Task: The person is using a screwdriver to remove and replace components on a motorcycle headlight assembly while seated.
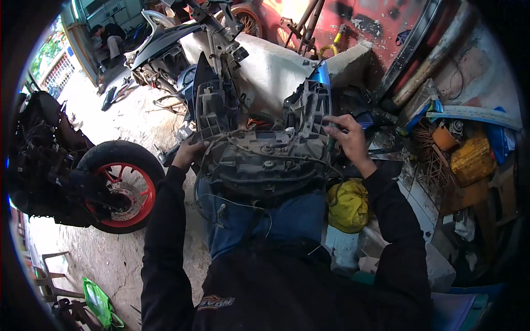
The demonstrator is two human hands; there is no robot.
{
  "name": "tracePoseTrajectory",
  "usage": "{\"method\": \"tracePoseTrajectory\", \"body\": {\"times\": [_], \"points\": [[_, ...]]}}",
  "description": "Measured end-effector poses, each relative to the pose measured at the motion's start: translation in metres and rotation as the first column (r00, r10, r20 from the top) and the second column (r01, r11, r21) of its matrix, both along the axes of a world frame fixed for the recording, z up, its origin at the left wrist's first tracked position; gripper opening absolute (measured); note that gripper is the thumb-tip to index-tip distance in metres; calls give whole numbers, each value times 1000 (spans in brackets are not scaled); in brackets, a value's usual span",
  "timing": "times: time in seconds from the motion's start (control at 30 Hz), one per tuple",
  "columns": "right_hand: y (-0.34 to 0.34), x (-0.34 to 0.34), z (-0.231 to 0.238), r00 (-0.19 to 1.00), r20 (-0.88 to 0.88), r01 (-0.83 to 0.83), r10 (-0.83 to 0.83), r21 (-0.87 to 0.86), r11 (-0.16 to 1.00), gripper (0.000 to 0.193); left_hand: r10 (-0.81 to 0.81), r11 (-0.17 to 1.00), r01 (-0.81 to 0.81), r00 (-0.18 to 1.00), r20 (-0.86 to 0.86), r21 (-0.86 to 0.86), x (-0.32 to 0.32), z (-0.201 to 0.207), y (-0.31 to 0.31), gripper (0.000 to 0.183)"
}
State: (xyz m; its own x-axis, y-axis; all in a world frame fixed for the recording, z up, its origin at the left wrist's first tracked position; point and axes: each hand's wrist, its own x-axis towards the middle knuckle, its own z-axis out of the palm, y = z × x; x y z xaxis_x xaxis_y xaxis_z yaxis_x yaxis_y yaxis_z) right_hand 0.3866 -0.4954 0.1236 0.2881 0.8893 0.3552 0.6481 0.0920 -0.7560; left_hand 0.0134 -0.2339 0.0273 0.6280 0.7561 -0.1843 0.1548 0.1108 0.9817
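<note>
A dusty black plastic motorcycle front fairing (268,163) rests across my lap, its two side arms pointing away from me. Thin cables run over its back. My left hand (190,153) grips the fairing's left edge, thumb on top. At the right side, my right hand (350,142) pinches a slim dark handle (331,142) that looks like a screwdriver's, held upright against the fairing. Its tip is hidden. A loose pale wire (270,220) hangs over my blue trousers below the fairing.
To the left stands a motorcycle wheel (124,187) with a red rim. A yellow cloth bundle (349,205) lies by my right forearm. Farther right are a dirty yellow container (472,160) and rusty wire. A partly stripped motorcycle (165,55) stands ahead; another person (110,38) crouches far left.
</note>
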Motion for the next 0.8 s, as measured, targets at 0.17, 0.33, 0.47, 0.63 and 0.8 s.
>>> {"method": "tracePoseTrajectory", "body": {"times": [0.17,0.33,0.47,0.63,0.8], "points": [[-3,5,-3,924,-319,-159,211,182,970,32,28,999,-25,997,-73,45,-8,-2,6,31],[-6,5,5,998,-64,-12,10,-18,1000,29,35,998,-34,999,-30,49,2,7,-5,33],[-4,-4,5,805,-550,-125,223,210,970,29,29,999,-29,999,16,15,-2,-2,2,34],[-8,3,2,983,174,53,-61,53,997,39,35,999,-33,997,-64,37,1,11,-5,32],[-7,2,0,925,-340,-141,171,112,984,37,18,1000,-17,998,-54,17,-5,5,1,36]]}}
